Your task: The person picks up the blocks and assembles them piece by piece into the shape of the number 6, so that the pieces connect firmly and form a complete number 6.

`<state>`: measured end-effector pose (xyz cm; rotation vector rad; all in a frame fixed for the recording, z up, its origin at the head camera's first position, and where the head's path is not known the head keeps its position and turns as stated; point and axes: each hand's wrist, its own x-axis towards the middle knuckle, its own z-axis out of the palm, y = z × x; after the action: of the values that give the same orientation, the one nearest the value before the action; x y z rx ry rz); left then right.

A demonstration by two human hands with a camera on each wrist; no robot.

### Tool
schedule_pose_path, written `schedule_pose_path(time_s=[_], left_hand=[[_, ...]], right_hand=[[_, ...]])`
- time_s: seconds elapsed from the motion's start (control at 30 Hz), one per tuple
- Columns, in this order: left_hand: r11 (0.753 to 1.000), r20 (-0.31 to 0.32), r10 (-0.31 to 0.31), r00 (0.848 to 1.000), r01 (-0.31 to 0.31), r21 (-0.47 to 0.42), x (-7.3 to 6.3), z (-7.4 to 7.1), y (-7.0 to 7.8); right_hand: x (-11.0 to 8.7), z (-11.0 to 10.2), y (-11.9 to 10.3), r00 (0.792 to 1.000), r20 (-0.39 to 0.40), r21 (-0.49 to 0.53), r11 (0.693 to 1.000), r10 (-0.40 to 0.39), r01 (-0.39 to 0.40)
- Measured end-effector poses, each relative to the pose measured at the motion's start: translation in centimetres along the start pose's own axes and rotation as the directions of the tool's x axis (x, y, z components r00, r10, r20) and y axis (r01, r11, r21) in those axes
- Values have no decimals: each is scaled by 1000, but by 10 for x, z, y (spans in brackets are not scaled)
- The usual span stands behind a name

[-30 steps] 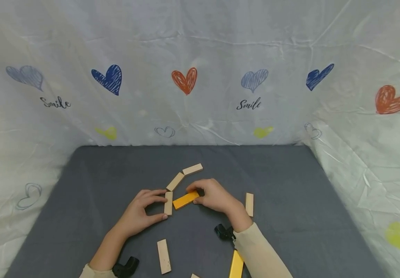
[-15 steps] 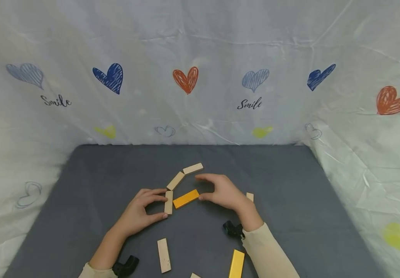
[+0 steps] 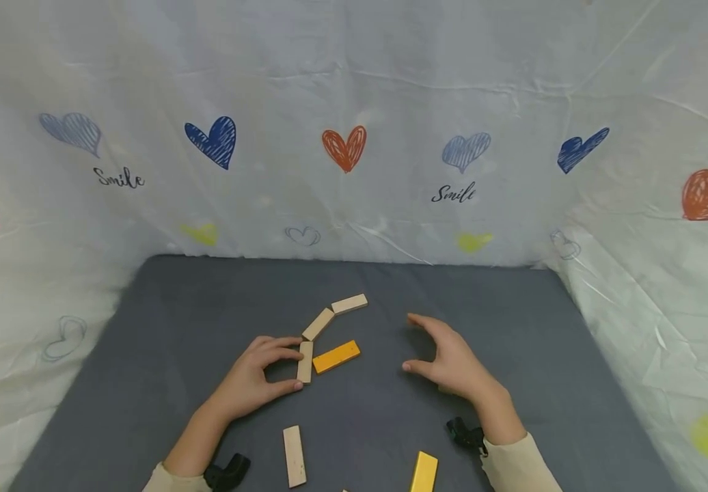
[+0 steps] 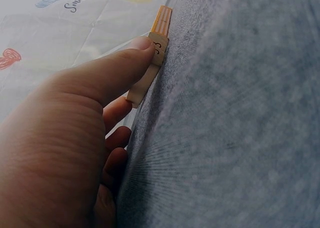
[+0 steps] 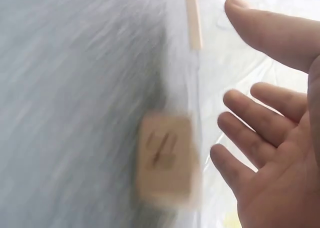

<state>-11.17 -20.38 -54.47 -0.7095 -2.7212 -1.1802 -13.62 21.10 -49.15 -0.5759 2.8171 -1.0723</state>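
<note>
My left hand pinches a plain wooden block lengthwise, thumb at its near end and fingers at its far end. In the left wrist view the thumb lies on the numbered end of that wooden block. An orange block lies slanted, its left end right at the pinched block. Two more plain blocks, a middle block and a far block, continue from it in a curve. My right hand is spread to the right of them, holding nothing; a block with a marked end shows blurred beside it.
A plain block lies near the front, and a yellow block lies to its right. A dark grey cloth covers the table, with a white heart-printed curtain behind.
My right hand has let go of the orange block and moved right, fingers spread. The orange block stays beside the plain one, which my left hand still holds. The head view has shifted slightly.
</note>
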Motion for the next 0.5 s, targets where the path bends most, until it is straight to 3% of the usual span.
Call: schedule_pose_path(time_s=[0.5], left_hand=[[1000, 7, -16, 1000, 16, -2, 1, -3, 4]], right_hand=[[-46, -11, 31, 995, -7, 19, 995, 96, -96]])
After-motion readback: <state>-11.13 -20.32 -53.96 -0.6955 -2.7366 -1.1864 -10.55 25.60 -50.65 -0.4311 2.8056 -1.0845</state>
